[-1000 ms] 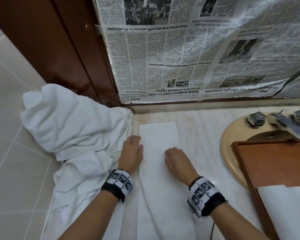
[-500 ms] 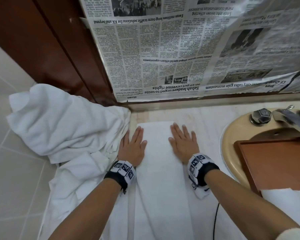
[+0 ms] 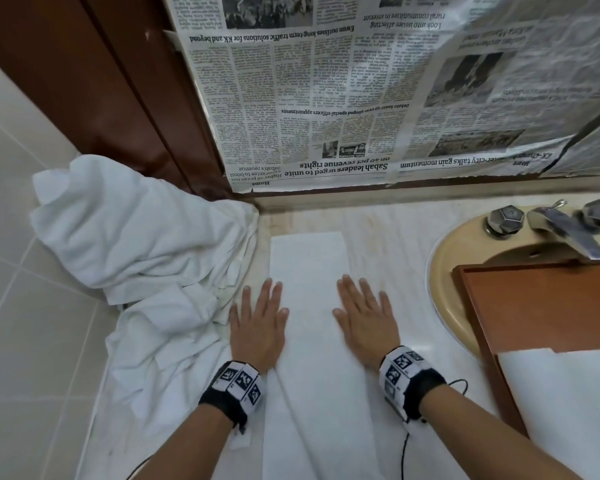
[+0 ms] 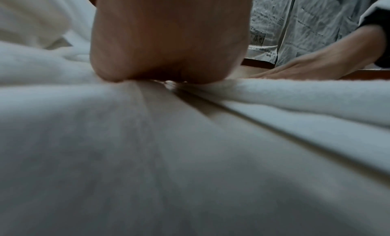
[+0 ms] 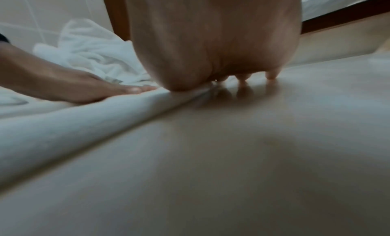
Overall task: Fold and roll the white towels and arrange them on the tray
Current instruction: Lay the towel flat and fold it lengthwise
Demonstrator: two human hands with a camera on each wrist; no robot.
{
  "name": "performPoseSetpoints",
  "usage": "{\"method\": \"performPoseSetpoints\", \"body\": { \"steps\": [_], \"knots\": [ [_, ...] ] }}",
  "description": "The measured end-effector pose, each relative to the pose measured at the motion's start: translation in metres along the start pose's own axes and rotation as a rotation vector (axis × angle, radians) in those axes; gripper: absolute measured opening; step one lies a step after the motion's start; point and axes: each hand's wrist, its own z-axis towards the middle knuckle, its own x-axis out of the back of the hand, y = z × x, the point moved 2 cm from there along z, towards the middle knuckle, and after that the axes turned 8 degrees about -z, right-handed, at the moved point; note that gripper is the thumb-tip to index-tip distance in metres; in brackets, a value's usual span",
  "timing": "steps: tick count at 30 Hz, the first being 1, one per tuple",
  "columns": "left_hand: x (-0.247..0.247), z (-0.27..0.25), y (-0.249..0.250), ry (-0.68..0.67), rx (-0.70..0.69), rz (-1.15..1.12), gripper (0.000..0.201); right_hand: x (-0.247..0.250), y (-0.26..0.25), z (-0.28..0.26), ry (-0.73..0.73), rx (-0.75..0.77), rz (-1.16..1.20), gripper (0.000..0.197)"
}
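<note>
A white towel [image 3: 309, 265] folded into a long narrow strip lies on the marble counter, running away from me. My left hand [image 3: 257, 320] lies flat with straight fingers along the strip's left edge. My right hand [image 3: 364, 317] lies flat on its right edge, fingers spread and partly on the counter. In the left wrist view the palm [image 4: 168, 39] presses the towel [image 4: 295, 102]. In the right wrist view the palm [image 5: 215, 44] sits at the towel's edge [image 5: 84, 116]. A wooden tray [image 3: 541, 306] with a white towel [image 3: 568, 403] on it stands over the sink at right.
A heap of crumpled white towels [image 3: 136, 258] fills the counter's left corner against the tiled wall. A beige sink [image 3: 444, 271] with a metal tap [image 3: 565, 230] lies at right. Newspaper [image 3: 361, 91] covers the wall behind. Bare marble counter [image 3: 388, 237] lies between strip and sink.
Both hands went from loosely curled on the strip to flat with straight fingers, slid toward the far end, and have since come back toward me along the strip's two edges.
</note>
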Motion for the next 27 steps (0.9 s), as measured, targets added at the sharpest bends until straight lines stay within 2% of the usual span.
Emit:
{"method": "performPoseSetpoints", "body": {
  "steps": [3, 6, 9, 14, 19, 22, 24, 27],
  "knots": [
    [0.002, -0.017, -0.001, 0.01, 0.016, -0.041, 0.068, 0.005, 0.009, -0.013, 0.007, -0.099, 0.041, 0.058],
    [-0.008, -0.043, 0.019, -0.028, -0.066, -0.049, 0.063, -0.003, -0.018, -0.039, 0.089, 0.045, 0.07, 0.058],
    [-0.021, -0.058, 0.03, -0.054, -0.089, -0.018, 0.06, -0.026, -0.041, -0.055, 0.049, 0.161, 0.053, 0.058],
    [-0.018, -0.063, 0.01, -0.037, -0.029, -0.02, 0.066, -0.034, -0.019, -0.06, 0.062, 0.104, -0.019, 0.06],
    [-0.012, -0.079, 0.0, -0.072, 0.019, -0.05, 0.074, -0.026, 0.001, -0.073, 0.051, -0.053, 0.052, 0.069],
    [-0.015, -0.092, 0.008, -0.108, -0.009, -0.045, 0.074, -0.031, -0.015, -0.089, 0.135, 0.027, 0.087, 0.063],
    [-0.02, -0.101, 0.01, -0.117, -0.024, -0.034, 0.071, -0.04, -0.025, -0.099, 0.126, 0.1, 0.047, 0.058],
    [-0.026, -0.105, 0.006, -0.108, -0.029, -0.024, 0.07, -0.047, -0.021, -0.104, 0.079, 0.098, 0.0, 0.059]
  ]
}}
